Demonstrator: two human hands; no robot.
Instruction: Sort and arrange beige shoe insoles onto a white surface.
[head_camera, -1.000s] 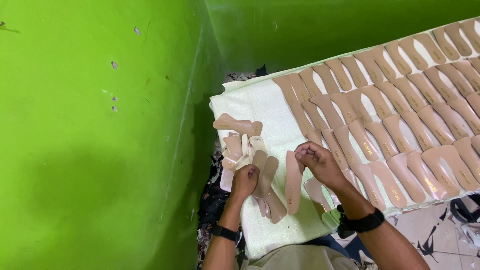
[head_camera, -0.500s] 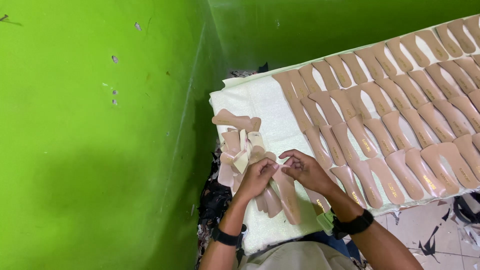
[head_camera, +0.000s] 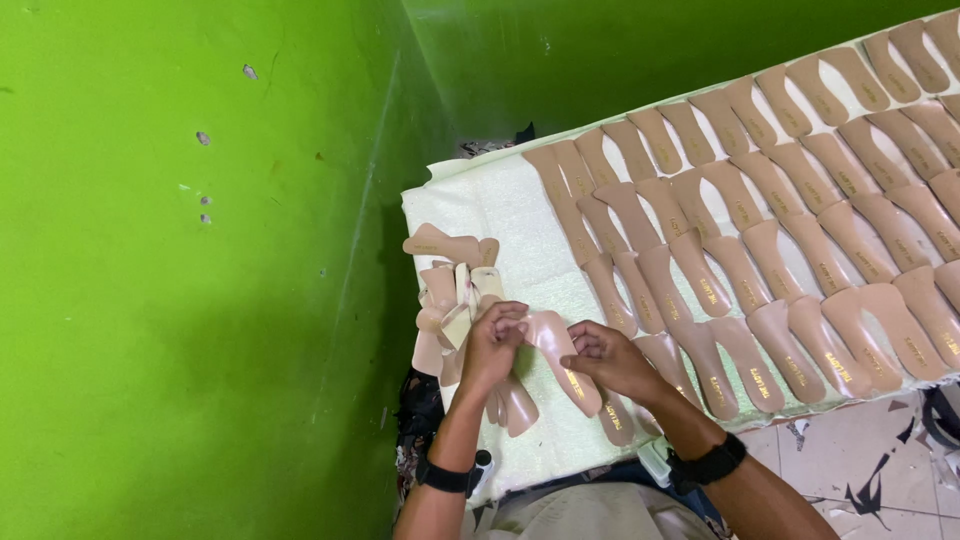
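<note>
While our left hand (head_camera: 492, 345) pinches the wide end of a tan insole (head_camera: 562, 352) and our right hand (head_camera: 608, 358) curls loosely beside it, it lies on the near-left worktop (head_camera: 500, 205) — light, thin, probably bendy; best gripped at the edges.

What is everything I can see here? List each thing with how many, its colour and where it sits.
Flat tan shoe insoles laid in rows: dozens, beige-pink, overlapping across the table to the right.
Loose pile of tan insoles: about a dozen, beige, at the table's left end.
Single tan insole in hand: one, beige-pink, between both hands.
Pale foam sheet: one, cream, covering the table.
Green wall: bright green, left and behind.
Tiled floor: white with dark marks, lower right.
Black wristbands: two, one per wrist.
Left hand: on the insole.
Right hand: on the insole.
</note>
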